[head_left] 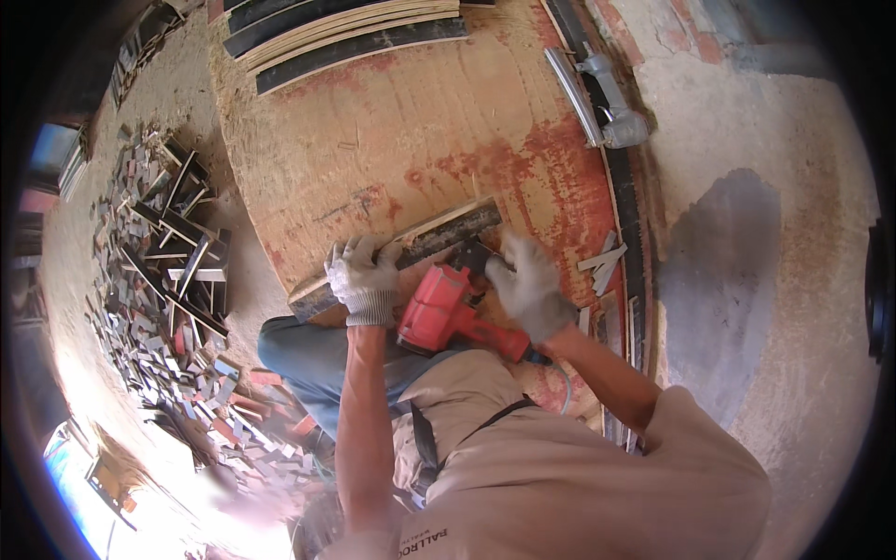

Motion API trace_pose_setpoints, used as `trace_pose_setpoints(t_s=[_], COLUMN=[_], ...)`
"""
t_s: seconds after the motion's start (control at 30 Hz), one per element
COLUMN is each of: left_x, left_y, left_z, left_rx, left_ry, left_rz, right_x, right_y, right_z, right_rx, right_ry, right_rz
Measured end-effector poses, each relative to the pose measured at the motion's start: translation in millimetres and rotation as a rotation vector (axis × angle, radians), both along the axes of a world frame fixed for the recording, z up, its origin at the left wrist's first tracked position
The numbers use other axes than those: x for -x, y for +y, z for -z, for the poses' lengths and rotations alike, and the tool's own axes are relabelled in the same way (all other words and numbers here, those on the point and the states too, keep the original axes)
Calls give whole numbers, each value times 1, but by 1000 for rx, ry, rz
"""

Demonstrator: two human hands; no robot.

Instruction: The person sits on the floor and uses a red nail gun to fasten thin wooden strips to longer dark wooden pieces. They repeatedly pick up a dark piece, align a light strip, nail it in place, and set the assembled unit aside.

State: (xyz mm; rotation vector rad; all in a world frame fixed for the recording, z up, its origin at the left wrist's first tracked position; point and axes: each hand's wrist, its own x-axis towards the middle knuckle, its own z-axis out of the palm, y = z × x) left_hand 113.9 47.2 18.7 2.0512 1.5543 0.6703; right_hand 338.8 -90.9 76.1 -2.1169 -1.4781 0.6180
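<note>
My left hand, in a pale knitted work glove, is closed over a dark-faced plywood strip that lies aslant on the board in front of me. A red air nail gun with a black nose rests close to my lap, its nose near the strip. Its handle points right, where a thin hose joins it. My right hand, gloved too, is beside the gun's nose and the strip's right end. Thumb and fingers look apart there, slightly blurred, and I see nothing held in them.
Beneath the strip is a wide red-stained plywood board. Dark plywood strips are stacked at its far end. A grey nail gun lies on the right edge, near small wood slivers. Wood offcuts heap on the floor at left.
</note>
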Motion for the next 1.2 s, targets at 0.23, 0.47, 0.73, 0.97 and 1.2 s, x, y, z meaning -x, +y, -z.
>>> trace_pose_setpoints(t_s=[0.23,0.47,0.73,0.97,1.2], left_x=[0,-1,-4,-2,3], left_y=[2,0,2,3,2], left_z=[2,-2,-7,-5,-6], left_rx=[132,75,114,85,48], left_ry=[2,98,15,10,-32], left_rz=[-3,2,-18,-3,22], right_x=[74,40,-48,-67,-65], right_y=[-48,-56,-3,16,15], right_z=[30,-11,-133,-118,-120], right_rx=[759,384,562,571,577], right_ry=[-139,106,868,849,714], right_rz=[-174,-67,438,416,280])
